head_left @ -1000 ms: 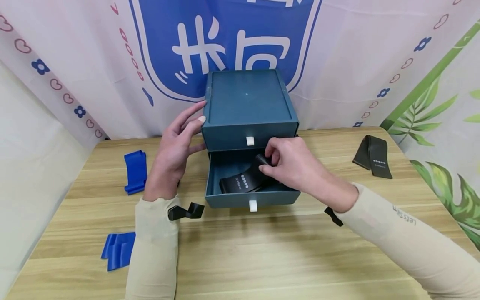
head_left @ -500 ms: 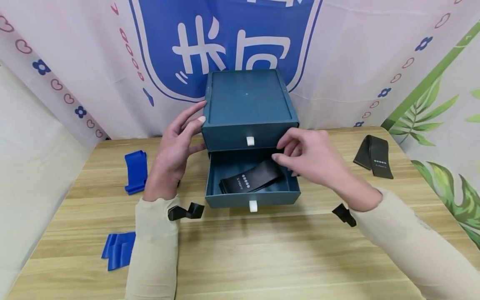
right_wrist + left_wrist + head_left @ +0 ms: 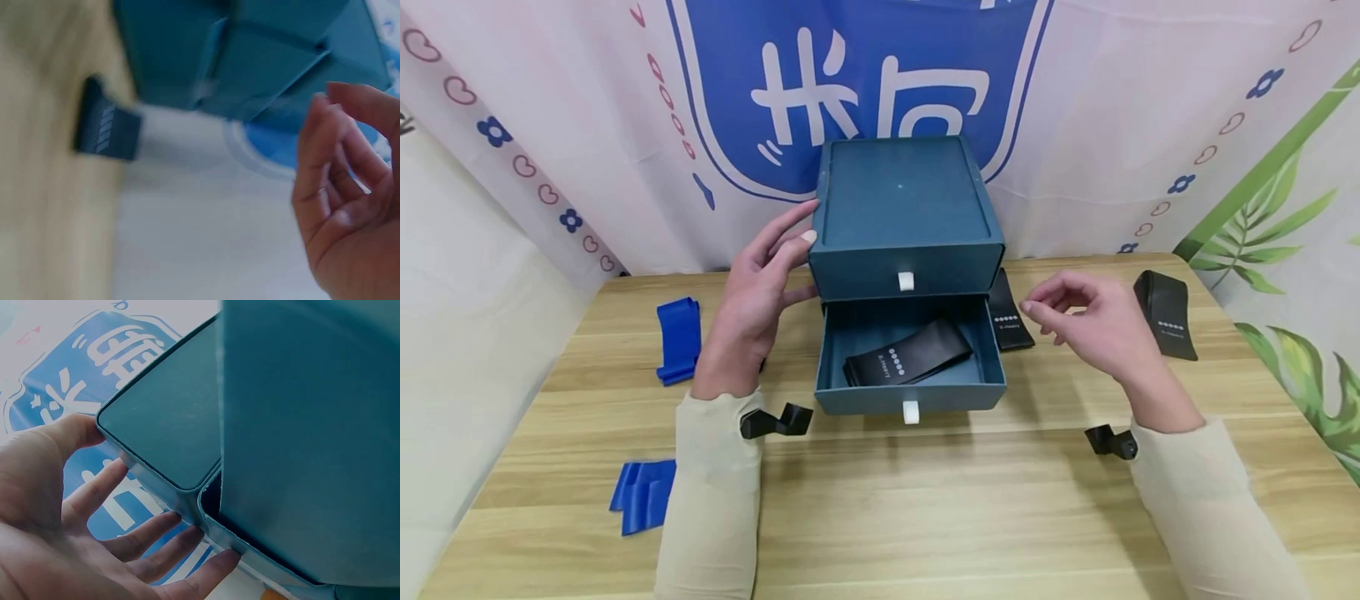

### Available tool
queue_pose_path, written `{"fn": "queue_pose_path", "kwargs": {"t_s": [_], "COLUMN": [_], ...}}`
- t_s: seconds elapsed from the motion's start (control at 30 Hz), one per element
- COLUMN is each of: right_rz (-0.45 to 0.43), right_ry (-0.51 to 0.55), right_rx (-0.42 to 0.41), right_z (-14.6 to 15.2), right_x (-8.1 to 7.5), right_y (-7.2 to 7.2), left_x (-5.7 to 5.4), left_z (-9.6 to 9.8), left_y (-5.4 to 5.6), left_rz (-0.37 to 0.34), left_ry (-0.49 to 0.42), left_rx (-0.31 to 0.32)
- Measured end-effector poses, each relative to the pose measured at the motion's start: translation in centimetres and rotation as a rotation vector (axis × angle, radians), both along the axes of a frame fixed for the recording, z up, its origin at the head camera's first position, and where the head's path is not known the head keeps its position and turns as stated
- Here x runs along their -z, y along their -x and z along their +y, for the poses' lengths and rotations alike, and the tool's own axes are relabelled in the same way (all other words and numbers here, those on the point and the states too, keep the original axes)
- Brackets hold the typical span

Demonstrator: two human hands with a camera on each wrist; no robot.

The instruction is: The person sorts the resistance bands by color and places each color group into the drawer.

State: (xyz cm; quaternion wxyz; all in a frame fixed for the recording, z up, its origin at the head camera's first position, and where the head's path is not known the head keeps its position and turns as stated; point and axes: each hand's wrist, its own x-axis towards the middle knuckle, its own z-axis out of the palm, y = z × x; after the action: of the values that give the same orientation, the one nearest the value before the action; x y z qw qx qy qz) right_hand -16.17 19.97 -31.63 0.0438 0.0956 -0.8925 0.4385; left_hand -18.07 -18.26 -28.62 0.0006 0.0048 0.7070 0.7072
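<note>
A dark teal two-drawer box (image 3: 906, 200) stands at the back, its lower drawer (image 3: 861, 402) pulled out. Inside that drawer lies a folded black resistance band (image 3: 917, 354) printed "X-Heavy". My left hand (image 3: 751, 296) rests against the box's left side; in the left wrist view its spread fingertips touch the teal wall (image 3: 156, 487). Right of the drawer, my right hand (image 3: 1093, 325) is in the air with bent fingers and nothing in them. A second black band (image 3: 1011, 321) lies just beyond its fingertips, beside the box; the right wrist view is blurred.
Behind the right hand, another folded black band (image 3: 1168, 317) lies near the table's right side. Two blue bands are on the left, one farther back (image 3: 679, 342) and one nearer (image 3: 643, 497), partly behind the left sleeve. A printed curtain (image 3: 1082, 125) hangs behind the wooden table (image 3: 940, 517).
My right hand let go of the black band in the drawer and moved out to the right, uncovering the band beside the box. The left hand stays on the box; the head view shifted slightly.
</note>
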Motion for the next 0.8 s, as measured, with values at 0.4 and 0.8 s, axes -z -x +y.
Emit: {"fn": "queue_pose_path", "kwargs": {"t_s": [0.4, 0.8], "right_rz": [-0.392, -0.475], "right_ry": [0.103, 0.040], "right_rx": [-0.045, -0.117], "right_z": [3.5, 3.5], "right_x": [6.1, 7.0], "right_y": [4.3, 5.7], "left_x": [-0.3, 0.0], "left_z": [0.0, -0.1], "left_y": [-0.1, 0.0], "left_rz": [0.002, 0.005], "left_ry": [-0.012, -0.020], "left_rx": [0.009, 0.014]}}
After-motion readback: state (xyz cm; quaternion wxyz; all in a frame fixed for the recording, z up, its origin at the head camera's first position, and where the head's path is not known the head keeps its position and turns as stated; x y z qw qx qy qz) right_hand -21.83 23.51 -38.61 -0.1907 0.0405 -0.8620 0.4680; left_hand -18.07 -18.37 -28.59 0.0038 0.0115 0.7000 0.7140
